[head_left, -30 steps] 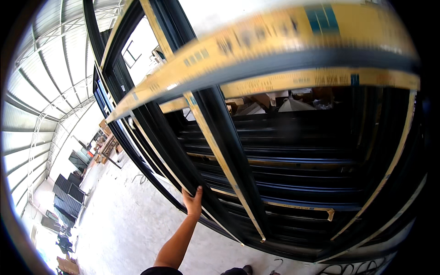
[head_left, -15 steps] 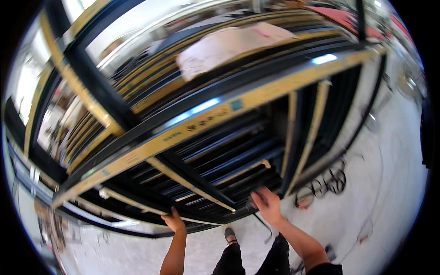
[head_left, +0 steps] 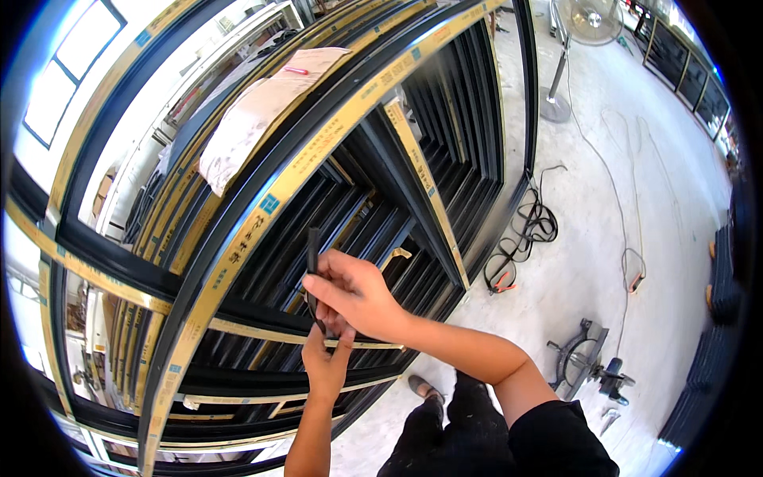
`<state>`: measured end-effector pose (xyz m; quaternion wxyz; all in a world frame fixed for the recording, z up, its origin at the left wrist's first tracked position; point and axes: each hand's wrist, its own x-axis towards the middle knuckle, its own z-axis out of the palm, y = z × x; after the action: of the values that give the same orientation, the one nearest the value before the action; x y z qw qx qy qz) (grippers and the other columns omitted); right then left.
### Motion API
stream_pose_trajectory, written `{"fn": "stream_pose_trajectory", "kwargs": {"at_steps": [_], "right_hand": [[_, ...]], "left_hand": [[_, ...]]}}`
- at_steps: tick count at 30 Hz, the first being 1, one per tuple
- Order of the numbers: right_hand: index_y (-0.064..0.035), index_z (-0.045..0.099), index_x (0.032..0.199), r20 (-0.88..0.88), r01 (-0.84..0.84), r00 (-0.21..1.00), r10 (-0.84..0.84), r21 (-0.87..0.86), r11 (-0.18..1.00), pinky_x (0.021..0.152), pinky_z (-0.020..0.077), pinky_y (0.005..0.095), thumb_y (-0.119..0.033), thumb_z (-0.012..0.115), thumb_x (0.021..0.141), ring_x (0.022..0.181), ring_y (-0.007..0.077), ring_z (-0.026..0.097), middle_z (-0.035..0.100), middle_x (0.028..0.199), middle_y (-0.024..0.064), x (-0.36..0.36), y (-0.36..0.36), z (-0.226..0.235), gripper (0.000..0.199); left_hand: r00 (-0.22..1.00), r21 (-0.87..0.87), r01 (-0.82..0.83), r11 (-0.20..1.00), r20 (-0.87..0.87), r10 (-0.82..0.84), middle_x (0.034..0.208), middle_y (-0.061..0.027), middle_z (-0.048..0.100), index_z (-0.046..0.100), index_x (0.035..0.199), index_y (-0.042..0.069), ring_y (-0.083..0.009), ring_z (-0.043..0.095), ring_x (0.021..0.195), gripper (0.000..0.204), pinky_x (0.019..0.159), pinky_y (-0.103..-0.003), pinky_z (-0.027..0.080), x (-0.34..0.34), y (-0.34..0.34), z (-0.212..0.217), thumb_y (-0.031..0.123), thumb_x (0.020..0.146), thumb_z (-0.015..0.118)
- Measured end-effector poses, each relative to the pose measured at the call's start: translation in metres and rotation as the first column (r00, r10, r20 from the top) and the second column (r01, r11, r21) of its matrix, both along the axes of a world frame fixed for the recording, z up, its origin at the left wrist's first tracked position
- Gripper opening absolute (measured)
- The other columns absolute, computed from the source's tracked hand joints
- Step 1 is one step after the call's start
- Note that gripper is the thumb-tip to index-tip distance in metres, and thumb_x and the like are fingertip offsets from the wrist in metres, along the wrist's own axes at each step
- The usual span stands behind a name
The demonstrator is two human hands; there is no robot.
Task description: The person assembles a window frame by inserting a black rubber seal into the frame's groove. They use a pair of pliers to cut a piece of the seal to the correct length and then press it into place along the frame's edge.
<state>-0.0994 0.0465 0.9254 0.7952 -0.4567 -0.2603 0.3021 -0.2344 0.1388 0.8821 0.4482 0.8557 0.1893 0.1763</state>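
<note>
My right hand (head_left: 362, 296) is closed around a short black strip (head_left: 313, 253), with its thumb along the side. The strip stands roughly upright, its top end sticking out above the fingers. Just below, my left hand (head_left: 326, 366) has thumb and fingertips raised to the strip's lower end, pinching there; the contact is partly covered by the right hand. Both hands are in front of a large black window frame (head_left: 366, 119) edged with yellow protective tape. Its crossbars pass behind the hands.
More taped frames (head_left: 171, 215) are stacked behind, with a pale sheet (head_left: 262, 103) and a red pen (head_left: 296, 71) on top. On the floor are a coil of black strip (head_left: 534, 222), an orange-handled tool (head_left: 501, 281), a power tool (head_left: 584, 362), cords and a standing fan (head_left: 556, 75).
My view has swung, so the frame stands more steeply. My left hand has left the lower frame bar. My right hand has come up and left with the strip, and both hands meet at it.
</note>
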Motion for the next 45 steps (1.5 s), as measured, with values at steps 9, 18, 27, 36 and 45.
{"fn": "stream_pose_trajectory", "kwargs": {"at_steps": [9, 18, 27, 36, 45], "right_hand": [[-0.002, 0.06, 0.087, -0.278, 0.206, 0.948, -0.156, 0.159, 0.966, 0.053, 0.0495, 0.0212, -0.02, 0.065, 0.096, 0.061, 0.0097, 0.062, 0.061, 0.072, 0.002, 0.129, 0.049, -0.041, 0.021], [0.0039, 0.063, 0.087, -0.412, 0.342, 0.882, -0.229, 0.225, 0.912, 0.046, 0.0491, 0.0258, -0.017, 0.06, 0.098, 0.052, 0.0125, 0.059, 0.061, 0.067, 0.0059, 0.171, 0.073, -0.019, 0.024], [0.0019, 0.065, 0.09, -0.443, 0.427, 0.838, -0.319, 0.166, 0.889, 0.056, 0.0481, 0.025, -0.015, 0.054, 0.099, 0.063, 0.0122, 0.059, 0.063, 0.073, 0.004, 0.176, 0.081, -0.015, 0.022], [0.0001, 0.065, 0.089, -0.63, 0.489, 0.734, -0.253, 0.233, 0.84, 0.055, 0.044, 0.0244, -0.016, 0.058, 0.099, 0.06, 0.01, 0.057, 0.064, 0.074, 0.0033, 0.178, 0.094, -0.012, 0.021], [-0.0048, 0.061, 0.085, -0.771, 0.539, 0.625, -0.119, 0.316, 0.781, 0.053, 0.0393, 0.0249, -0.033, 0.057, 0.101, 0.057, 0.0092, 0.048, 0.057, 0.069, 0.0008, 0.175, 0.107, -0.005, 0.032]], "left_hand": [[0.904, 0.478, -0.211, 0.853, -0.236, 0.356, 0.084, -0.0043, 0.059, 0.06, 0.098, -0.002, -0.0121, 0.049, 0.073, 0.016, 0.067, -0.026, 0.042, -0.077, 0.064, 0.073, 0.014, 0.098, 0.056], [0.918, 0.845, -0.196, 0.497, -0.02, 0.396, 0.086, -0.0108, 0.059, 0.058, 0.101, -0.002, -0.0189, 0.054, 0.077, 0.016, 0.068, -0.031, 0.044, -0.054, 0.072, 0.128, 0.014, 0.1, 0.057], [0.908, 0.936, -0.199, 0.292, 0.063, 0.415, 0.103, -0.0108, 0.059, 0.061, 0.097, 0.003, -0.0241, 0.056, 0.092, 0.018, 0.074, -0.038, 0.045, -0.06, 0.089, 0.135, 0.019, 0.101, 0.056], [0.963, 0.961, -0.142, 0.237, 0.079, 0.256, 0.125, -0.0149, 0.057, 0.058, 0.096, 0.004, -0.031, 0.052, 0.12, 0.021, 0.1, -0.046, 0.042, -0.048, 0.113, 0.133, 0.021, 0.103, 0.049], [0.957, 0.876, -0.243, 0.416, 0.146, 0.253, 0.115, -0.0187, 0.064, 0.053, 0.09, 0.001, -0.0299, 0.061, 0.099, 0.027, 0.085, -0.039, 0.049, -0.055, 0.127, 0.113, 0.024, 0.104, 0.048]]}}
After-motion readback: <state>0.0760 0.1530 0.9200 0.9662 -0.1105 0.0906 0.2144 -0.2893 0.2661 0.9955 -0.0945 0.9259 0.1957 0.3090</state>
